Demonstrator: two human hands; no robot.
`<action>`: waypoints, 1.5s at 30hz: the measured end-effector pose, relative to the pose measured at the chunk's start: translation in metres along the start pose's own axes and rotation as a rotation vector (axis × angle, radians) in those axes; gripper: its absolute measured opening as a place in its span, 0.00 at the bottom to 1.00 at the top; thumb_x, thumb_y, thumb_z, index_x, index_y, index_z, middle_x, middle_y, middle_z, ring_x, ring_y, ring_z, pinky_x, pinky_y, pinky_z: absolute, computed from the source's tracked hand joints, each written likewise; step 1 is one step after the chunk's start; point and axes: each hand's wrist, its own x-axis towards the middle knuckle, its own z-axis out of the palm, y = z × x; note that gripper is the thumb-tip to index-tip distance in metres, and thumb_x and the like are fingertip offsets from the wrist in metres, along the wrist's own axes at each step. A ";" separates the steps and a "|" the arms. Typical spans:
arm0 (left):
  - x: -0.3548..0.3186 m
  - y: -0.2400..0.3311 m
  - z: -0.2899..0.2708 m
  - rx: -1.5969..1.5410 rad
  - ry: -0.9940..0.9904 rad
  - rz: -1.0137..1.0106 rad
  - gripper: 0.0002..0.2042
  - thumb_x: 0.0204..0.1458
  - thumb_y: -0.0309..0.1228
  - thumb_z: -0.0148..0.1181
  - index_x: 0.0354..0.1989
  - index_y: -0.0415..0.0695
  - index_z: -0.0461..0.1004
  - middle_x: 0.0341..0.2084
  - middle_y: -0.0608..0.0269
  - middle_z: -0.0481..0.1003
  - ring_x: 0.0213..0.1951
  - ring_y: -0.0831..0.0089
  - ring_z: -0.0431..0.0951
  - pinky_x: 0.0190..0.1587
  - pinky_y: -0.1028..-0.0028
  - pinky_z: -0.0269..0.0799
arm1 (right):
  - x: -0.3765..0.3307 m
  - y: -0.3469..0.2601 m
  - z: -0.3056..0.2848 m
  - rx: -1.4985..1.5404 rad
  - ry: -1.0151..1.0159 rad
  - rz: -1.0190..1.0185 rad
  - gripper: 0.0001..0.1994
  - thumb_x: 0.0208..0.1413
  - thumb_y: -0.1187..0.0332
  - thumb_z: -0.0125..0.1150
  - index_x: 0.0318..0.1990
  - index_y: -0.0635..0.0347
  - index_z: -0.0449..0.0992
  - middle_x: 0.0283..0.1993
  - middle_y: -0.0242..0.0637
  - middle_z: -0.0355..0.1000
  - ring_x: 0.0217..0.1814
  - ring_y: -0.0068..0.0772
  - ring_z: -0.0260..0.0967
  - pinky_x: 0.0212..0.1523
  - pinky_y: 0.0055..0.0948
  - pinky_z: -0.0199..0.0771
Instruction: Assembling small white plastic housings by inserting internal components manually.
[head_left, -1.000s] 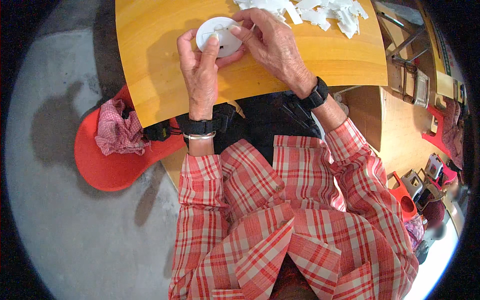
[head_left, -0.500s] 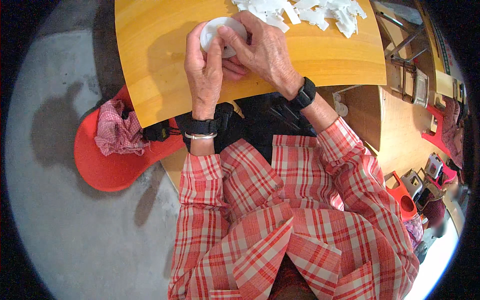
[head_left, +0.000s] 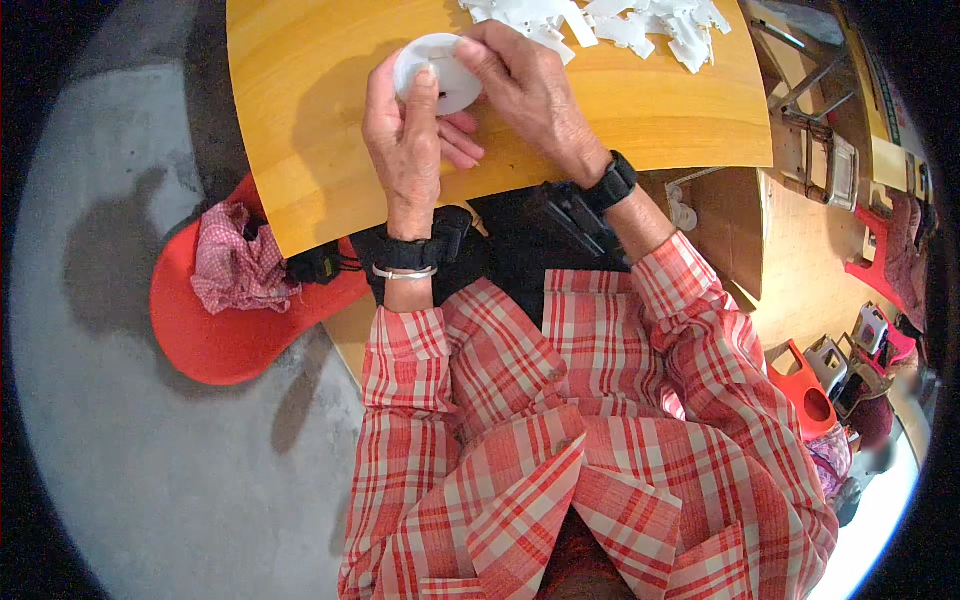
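The left hand [head_left: 405, 145] pinches a white disc [head_left: 451, 76] over the worktop [head_left: 620, 120], the right hand [head_left: 535, 95] gripping its rim — handling looks unfinished, the disc not set down — loose white pieces [head_left: 628, 34] lying beyond.

The table [head_left: 640, 120] is well lit, with a soft shadow [head_left: 325, 120] toward its left edge. Left of it, the floor [head_left: 200, 470] is dimmer; beyond its lower right, glare [head_left: 880, 510] burns white.
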 end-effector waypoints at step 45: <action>0.019 0.030 -0.013 0.279 -0.168 -0.333 0.24 0.53 0.44 0.54 0.51 0.41 0.60 0.25 0.57 0.73 0.18 0.74 0.74 0.22 0.79 0.70 | -0.227 0.182 -0.279 0.002 1.019 0.690 0.15 0.53 0.60 0.56 0.35 0.65 0.75 0.23 0.31 0.70 0.22 0.17 0.61 0.20 0.18 0.60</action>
